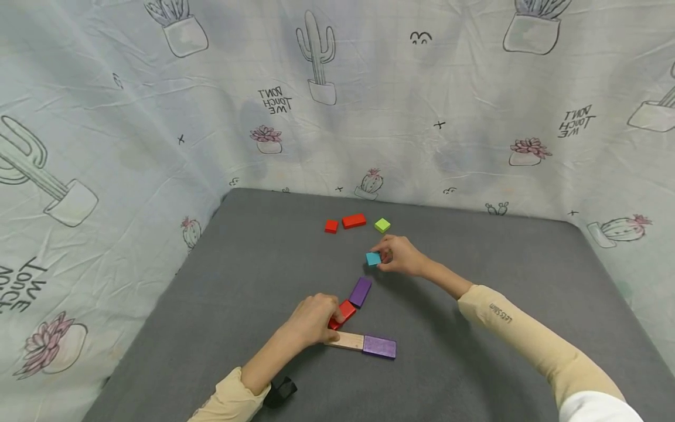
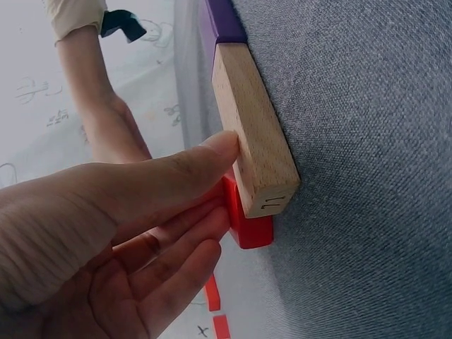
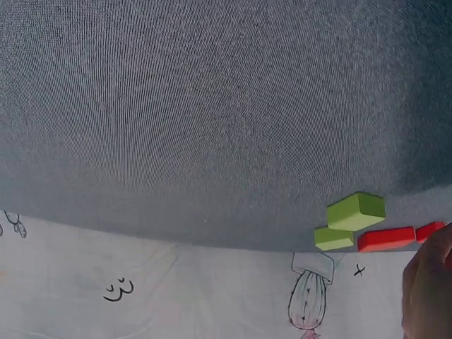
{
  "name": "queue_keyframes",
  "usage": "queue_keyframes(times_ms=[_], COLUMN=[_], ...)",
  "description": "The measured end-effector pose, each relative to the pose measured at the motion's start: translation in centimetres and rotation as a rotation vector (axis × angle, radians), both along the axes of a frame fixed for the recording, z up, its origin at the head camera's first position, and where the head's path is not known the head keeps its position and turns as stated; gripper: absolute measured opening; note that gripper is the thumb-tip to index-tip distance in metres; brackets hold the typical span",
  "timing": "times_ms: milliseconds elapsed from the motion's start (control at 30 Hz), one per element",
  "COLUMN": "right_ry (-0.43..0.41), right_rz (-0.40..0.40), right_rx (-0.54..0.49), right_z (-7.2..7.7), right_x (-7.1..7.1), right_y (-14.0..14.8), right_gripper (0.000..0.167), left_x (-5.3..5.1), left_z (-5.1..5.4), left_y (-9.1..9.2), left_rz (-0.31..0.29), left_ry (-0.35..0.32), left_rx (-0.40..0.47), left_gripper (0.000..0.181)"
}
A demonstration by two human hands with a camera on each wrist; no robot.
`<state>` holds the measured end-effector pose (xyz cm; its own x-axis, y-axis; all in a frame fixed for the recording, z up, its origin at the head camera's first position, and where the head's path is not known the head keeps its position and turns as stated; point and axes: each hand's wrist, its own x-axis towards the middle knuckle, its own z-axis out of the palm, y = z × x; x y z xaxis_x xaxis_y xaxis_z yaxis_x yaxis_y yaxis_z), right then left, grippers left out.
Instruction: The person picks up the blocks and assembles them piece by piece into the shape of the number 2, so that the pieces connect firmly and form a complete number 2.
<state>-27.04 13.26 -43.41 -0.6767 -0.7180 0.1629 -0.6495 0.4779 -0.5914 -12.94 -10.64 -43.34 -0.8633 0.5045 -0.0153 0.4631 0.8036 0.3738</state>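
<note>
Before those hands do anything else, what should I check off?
1. Blue block gripped: ok, pinched by the right hand.
2. Blue block lifted off the table: cannot tell.
3. Left hand in contact: ok, it touches the wooden block and the red block beside it.
4. Wooden block meeting a purple block: ok, end to end.
5. Right hand free for the lime-green block: not ok, it's occupied.

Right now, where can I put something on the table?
The table is bare from its left edge to the left hand, and from the right sleeve to its right edge. It's crowded beside the left hand: a red block, a wooden block and two purple blocks.
</note>
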Motion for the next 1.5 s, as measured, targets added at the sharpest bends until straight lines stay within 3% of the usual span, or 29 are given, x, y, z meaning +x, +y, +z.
queue_keyframes(times_ms=[167, 333, 733, 1500], right_ry=[-0.014, -0.021, 0.019, 0.023], right_rz=[-0.05, -0.051, 0.001, 0.085], right_rx=[0.011, 0.065, 0.127, 0.111], right_z=[-0.3, -0.3, -1.2, -1.7], right_x=[-0.1, -0.1, -0.4, -0.3], right_y=[0.0, -0.1, -0.1, -0.8], right_gripper=[0.032, 0.033, 0.035, 0.035], left_x=[0.0, 0.1, 0.0, -0.2], left_z=[0.1, 0.1, 0.0, -0.1], left_y=[-0.1, -0.1, -0.1, -0.2], left_rz=[-0.001, -0.009, -0.01, -0.014], left_ry=[0.002, 0.004, 0.003, 0.007], left_rx=[0.002, 0.008, 0.013, 0.015], left_gripper=[0.026, 0.026, 0.026, 0.026])
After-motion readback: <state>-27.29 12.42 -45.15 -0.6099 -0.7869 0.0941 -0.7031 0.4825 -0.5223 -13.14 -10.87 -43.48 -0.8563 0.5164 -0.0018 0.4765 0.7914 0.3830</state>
